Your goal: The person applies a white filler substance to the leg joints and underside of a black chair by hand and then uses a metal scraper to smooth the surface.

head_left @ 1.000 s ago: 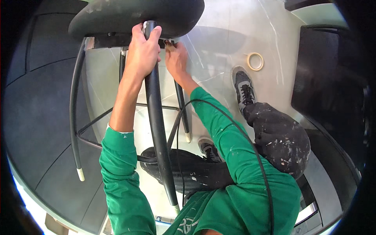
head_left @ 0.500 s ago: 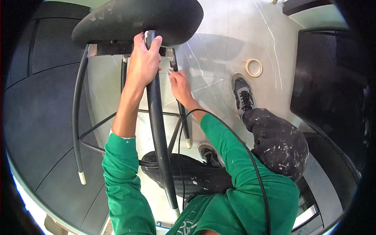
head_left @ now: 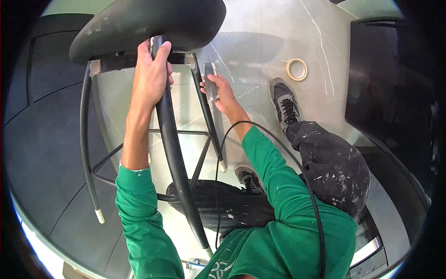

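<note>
A black stool (head_left: 153,23) stands tilted in front of me, its dark seat at the top and its curved metal legs toward me. My left hand (head_left: 152,76) is wrapped round the upper end of the nearest leg (head_left: 174,149), just below the seat. To the right of the stool, my right hand (head_left: 225,95) grips a flat grey strip (head_left: 210,83) between thumb and fingers, close beside another leg (head_left: 204,100). The strip looks like a folded piece of sandpaper, though its kind is not certain. Pale tips cover the leg ends.
A roll of masking tape (head_left: 288,70) lies on the light marbled floor (head_left: 260,46) near my shoe (head_left: 284,100). Dark panels (head_left: 51,135) run along the left, and a black cabinet-like piece (head_left: 390,83) stands right. A thin black cable (head_left: 297,162) loops over my right arm.
My right hand has turned and drawn slightly away from the leg, so the grey strip now shows flat. The stool and my left hand appear shifted a little left in view.
</note>
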Demonstrator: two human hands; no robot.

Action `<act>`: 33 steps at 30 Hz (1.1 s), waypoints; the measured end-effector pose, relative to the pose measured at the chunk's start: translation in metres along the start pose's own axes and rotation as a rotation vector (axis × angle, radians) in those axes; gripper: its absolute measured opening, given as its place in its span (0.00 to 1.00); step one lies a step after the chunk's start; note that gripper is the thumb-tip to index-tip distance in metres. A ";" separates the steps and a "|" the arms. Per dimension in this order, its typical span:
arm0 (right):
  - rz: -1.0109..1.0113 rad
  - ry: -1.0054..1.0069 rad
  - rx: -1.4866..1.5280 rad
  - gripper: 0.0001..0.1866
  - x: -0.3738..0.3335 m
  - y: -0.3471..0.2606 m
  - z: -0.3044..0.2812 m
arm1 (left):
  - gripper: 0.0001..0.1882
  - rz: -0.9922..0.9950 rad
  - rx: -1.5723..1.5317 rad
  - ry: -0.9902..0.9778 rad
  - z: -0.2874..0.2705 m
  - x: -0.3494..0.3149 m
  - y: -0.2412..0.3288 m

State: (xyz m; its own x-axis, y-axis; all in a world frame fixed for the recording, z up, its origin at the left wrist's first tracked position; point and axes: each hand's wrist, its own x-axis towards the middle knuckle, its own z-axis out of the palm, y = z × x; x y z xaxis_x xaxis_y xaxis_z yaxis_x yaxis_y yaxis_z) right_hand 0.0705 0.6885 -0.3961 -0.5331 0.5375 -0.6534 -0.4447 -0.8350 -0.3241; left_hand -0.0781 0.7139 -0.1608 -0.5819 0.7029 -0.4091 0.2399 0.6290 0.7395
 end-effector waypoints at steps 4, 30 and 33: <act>-0.005 -0.007 -0.020 0.17 0.003 0.001 0.001 | 0.32 -0.007 -0.009 -0.002 -0.001 0.000 0.001; -0.977 0.217 -1.098 0.16 0.032 0.024 0.050 | 0.37 0.001 0.057 -0.023 0.001 -0.002 0.007; -0.942 0.214 -1.161 0.17 0.038 0.026 0.051 | 0.38 -0.004 0.059 -0.024 0.001 -0.001 0.005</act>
State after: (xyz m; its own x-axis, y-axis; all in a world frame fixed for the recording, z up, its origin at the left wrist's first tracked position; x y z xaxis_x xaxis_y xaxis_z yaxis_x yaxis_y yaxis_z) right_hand 0.0021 0.6932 -0.3949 -0.2282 0.9726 0.0445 0.2990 0.1135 -0.9475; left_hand -0.0754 0.7165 -0.1567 -0.5640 0.7079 -0.4252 0.2835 0.6496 0.7054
